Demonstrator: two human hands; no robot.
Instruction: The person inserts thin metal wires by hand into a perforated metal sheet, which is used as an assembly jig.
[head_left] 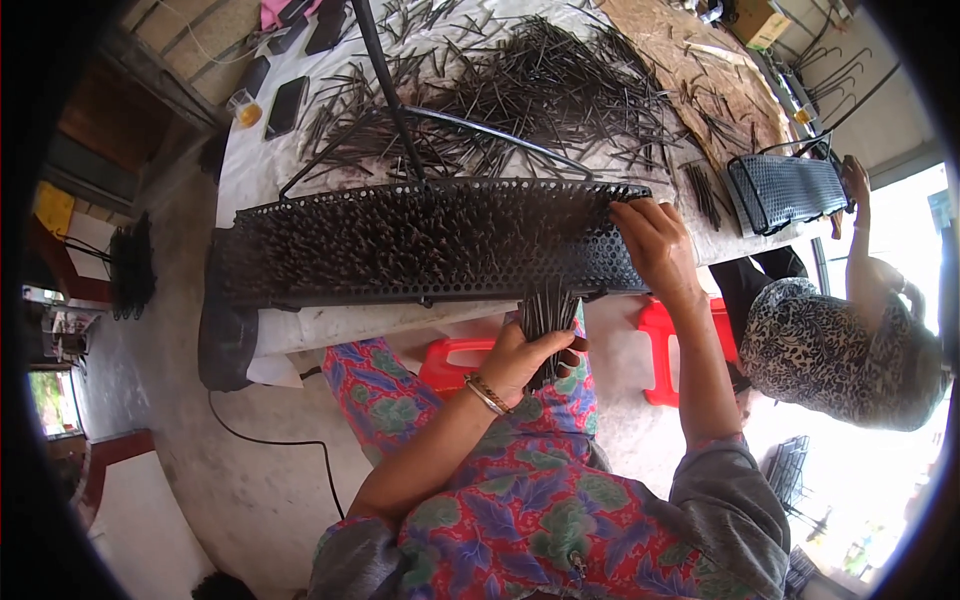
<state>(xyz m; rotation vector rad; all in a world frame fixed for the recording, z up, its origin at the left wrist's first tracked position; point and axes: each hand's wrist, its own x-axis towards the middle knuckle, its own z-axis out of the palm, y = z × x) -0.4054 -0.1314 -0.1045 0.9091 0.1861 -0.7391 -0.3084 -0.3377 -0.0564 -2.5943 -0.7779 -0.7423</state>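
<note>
A long black perforated metal rack [612, 262] lies across the table edge in front of me. Thin dark sticks [390, 240] stand packed in its holes over the left and middle, while bare holes show toward its right end. My left hand [518, 358] is closed round a bundle of the same sticks [546, 308], just below the rack's near edge. At the rack's upper right my right hand [657, 245] has its fingers pinched together over the holes. Whatever sits between those fingertips is too small to make out.
A heap of loose sticks [560, 85] covers the table behind the rack. Black rods [390, 100] rise from the rack. A phone [287, 106] and a cup [244, 107] lie far left. At right, another person [830, 345] handles a second rack [790, 190]. Red stools [655, 340] stand below.
</note>
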